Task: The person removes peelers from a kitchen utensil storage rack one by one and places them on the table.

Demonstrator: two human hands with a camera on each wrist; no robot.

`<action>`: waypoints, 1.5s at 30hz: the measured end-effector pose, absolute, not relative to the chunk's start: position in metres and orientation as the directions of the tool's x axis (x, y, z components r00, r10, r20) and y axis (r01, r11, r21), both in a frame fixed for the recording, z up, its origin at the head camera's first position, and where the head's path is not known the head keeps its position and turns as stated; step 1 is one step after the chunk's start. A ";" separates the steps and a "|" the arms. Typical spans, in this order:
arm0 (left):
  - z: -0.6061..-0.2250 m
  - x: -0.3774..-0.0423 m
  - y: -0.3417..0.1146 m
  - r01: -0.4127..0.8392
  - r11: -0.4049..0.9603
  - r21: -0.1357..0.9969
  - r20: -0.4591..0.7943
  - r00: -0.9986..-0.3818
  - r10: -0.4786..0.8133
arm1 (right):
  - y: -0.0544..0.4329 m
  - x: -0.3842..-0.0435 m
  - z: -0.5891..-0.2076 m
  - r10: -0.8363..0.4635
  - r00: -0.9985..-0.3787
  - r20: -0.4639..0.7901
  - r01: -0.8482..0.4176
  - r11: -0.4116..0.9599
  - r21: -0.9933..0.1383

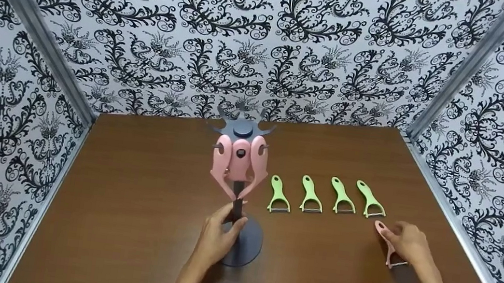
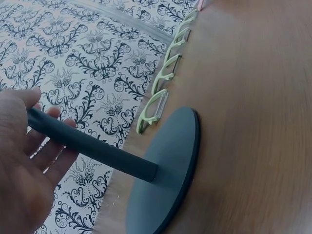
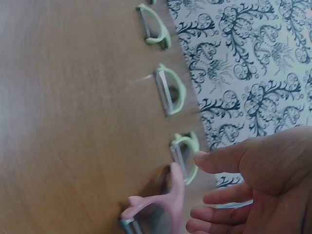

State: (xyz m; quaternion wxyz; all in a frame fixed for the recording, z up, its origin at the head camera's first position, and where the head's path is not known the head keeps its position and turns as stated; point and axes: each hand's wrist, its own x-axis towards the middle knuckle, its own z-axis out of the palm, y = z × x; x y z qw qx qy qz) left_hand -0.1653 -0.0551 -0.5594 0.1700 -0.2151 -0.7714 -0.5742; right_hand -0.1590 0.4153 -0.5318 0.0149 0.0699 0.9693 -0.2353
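Observation:
My left hand [image 1: 219, 234] grips the pole [image 2: 92, 146] of a dark grey rotating utensil stand, thumb on one side and fingers round the other. The stand's round base [image 1: 245, 245] is on the table, tilted in the left wrist view. Three pink peelers [image 1: 239, 162] hang from the hooked top [image 1: 242, 130]. My right hand [image 1: 409, 242] is over another pink peeler [image 1: 390, 254], thumb near its handle. In the right wrist view, the thumb and fingers [image 3: 224, 195] are apart beside this pink peeler [image 3: 161, 200], and its handle is partly hidden.
Several green peelers [image 1: 311, 195] lie in a row on the brown table [image 1: 139, 185], right of the stand, blades toward me. Patterned walls [image 1: 227, 36] with grey corner strips [image 1: 466, 67] enclose the table at the back and both sides.

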 end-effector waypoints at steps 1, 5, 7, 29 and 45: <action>-0.559 -0.165 -0.056 0.529 0.256 0.809 0.510 -0.848 0.143 | 0.414 -0.159 -0.529 0.128 -0.990 -0.055 0.139 0.881 -0.452; -0.558 -0.165 -0.058 0.518 0.254 0.817 0.493 -0.856 0.158 | 0.403 -0.157 -0.518 0.120 -0.993 -0.014 0.112 0.876 -0.468; -0.557 -0.165 -0.059 0.503 0.243 0.829 0.477 -0.864 0.162 | 0.396 -0.157 -0.511 0.107 -0.994 0.015 0.086 0.872 -0.483; -0.553 -0.162 -0.060 0.483 0.219 0.848 0.455 -0.875 0.167 | 0.320 -0.152 -0.431 0.045 -0.964 0.262 -0.121 0.802 -0.585; -0.553 -0.160 -0.057 0.385 0.262 0.885 0.379 -0.922 0.077 | 0.277 -0.149 -0.389 -0.049 -0.918 0.393 -0.288 0.762 -0.579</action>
